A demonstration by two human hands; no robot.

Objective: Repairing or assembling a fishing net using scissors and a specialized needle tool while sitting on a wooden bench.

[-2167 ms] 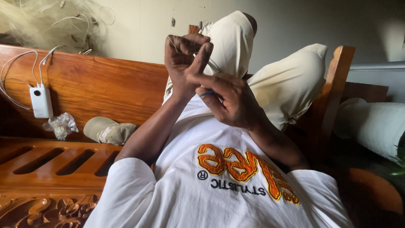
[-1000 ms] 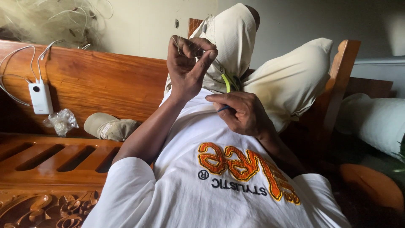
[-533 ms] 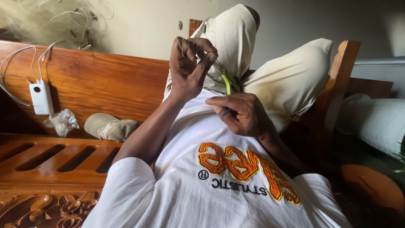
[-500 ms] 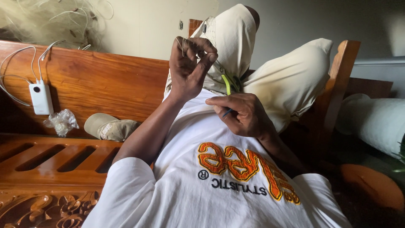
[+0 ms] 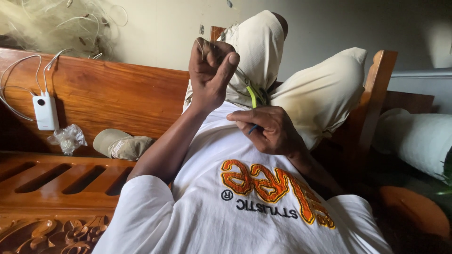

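Observation:
I lie back in a white printed t-shirt (image 5: 245,207) with my knees up in beige trousers (image 5: 320,89). My left hand (image 5: 211,73) is raised above my chest in a fist, thumb up, pinching a thin pale thread that is barely visible. My right hand (image 5: 269,129) rests on my chest, closed around a slim yellow-green needle-like tool (image 5: 253,97) that sticks up from the fingers. A blue bit shows under them. The hands are a short way apart.
A polished wooden backboard (image 5: 117,94) runs along the left above a slatted carved rail (image 5: 56,178). On it lie a white charger with cables (image 5: 45,111), crumpled clear plastic (image 5: 69,138) and a beige cap (image 5: 120,144). Pale netting (image 5: 42,21) hangs top left. A white bolster (image 5: 419,136) lies right.
My right hand has dropped from beside the left hand to my chest, now holding the yellow-green tool. The left hand has curled into a tighter fist and stays raised.

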